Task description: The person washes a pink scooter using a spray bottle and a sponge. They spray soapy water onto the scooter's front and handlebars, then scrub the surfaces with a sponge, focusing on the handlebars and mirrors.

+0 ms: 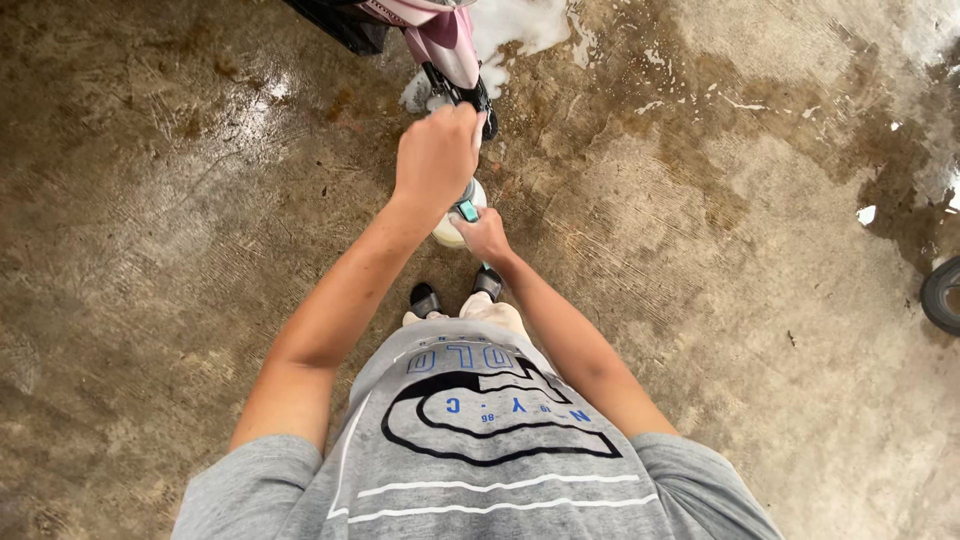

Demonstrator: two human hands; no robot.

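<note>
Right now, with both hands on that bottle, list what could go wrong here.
1. The wet, foam-streaked concrete floor may be slick under the black sandals, so a slip seems possible.
2. The small pale round bottle is half hidden between the left hand and the right hand; with wet fingers it could drop.
3. The pink scooter stands close ahead, so leaning in might bump it.

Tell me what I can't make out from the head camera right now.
- Pale bottle: mostly hidden by both hands, shape unclear.
- Left hand: fist seen from behind, its contents hidden.
- Right hand: grips the bottle, fingers hidden.
- Pink scooter: cut off by the top edge.
- Black tyre: cut off by the right edge.
</note>
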